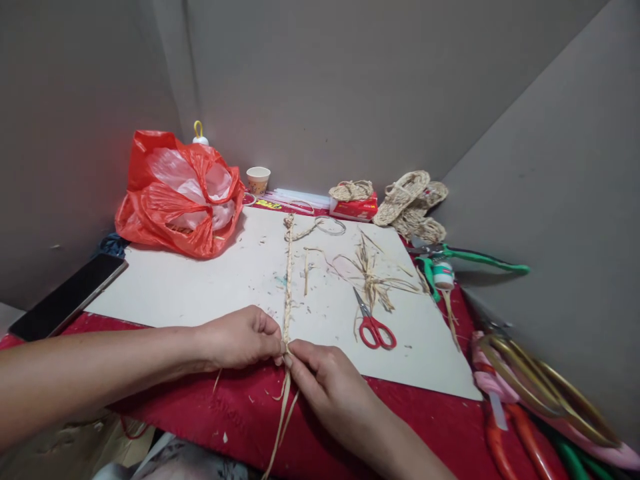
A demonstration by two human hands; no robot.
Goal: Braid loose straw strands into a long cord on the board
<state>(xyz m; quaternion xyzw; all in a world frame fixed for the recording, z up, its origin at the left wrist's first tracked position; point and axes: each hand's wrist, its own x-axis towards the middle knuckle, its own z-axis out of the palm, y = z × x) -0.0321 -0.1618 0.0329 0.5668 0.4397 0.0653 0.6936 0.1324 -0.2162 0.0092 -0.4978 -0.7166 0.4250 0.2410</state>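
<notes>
A long braided straw cord [289, 280] runs straight away from me across a white board [190, 287], ending in a loop at the far end. My left hand [240, 337] and my right hand [325, 383] meet at its near end, each with fingers pinched on the straw. Loose flat straw strands [283, 413] hang down from the pinch over the red cloth [240, 413].
Red-handled scissors [373, 323] and loose straw scraps [373, 277] lie on the board's right. A red plastic bag [180, 193], paper cup [258, 179], woven straw sandals [413, 200], green pruning shears [465, 260], a phone [70, 293] and hoops [545, 387] surround it.
</notes>
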